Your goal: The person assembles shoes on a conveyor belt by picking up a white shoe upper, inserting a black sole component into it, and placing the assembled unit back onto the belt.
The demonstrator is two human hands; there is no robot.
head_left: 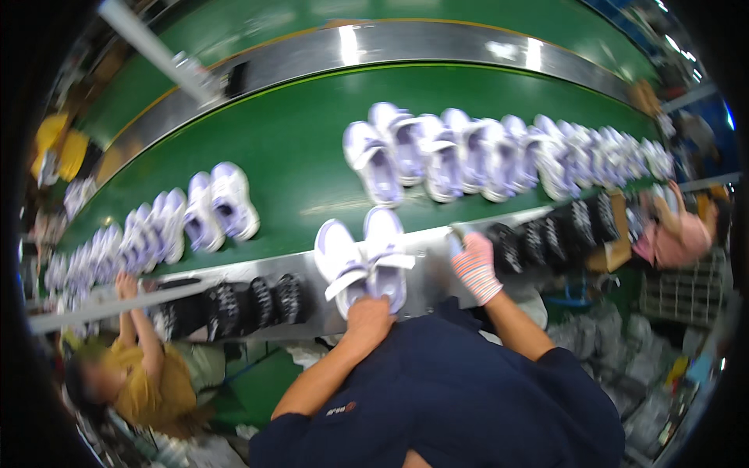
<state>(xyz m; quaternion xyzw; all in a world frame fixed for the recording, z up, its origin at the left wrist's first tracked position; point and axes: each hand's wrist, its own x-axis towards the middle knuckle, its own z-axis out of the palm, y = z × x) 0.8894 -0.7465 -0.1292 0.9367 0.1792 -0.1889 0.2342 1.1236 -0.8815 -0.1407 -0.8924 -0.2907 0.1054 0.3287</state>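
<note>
Smooth metal ledge (430,287); bare left hand (370,320) grips 2 rounded white-lilac shoes (340,253).

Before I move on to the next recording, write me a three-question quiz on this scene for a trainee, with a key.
1. Which one wears a striped glove: the left hand or the right hand?
2. True or false: the left hand is at the toe end of the nearest pair of white-and-lilac shoes.
3. What colour is the long surface under the farther right-hand row of shoes?
A) yellow
B) green
C) red

Key:
1. The right hand.
2. False: it is at the heel end.
3. B
</note>
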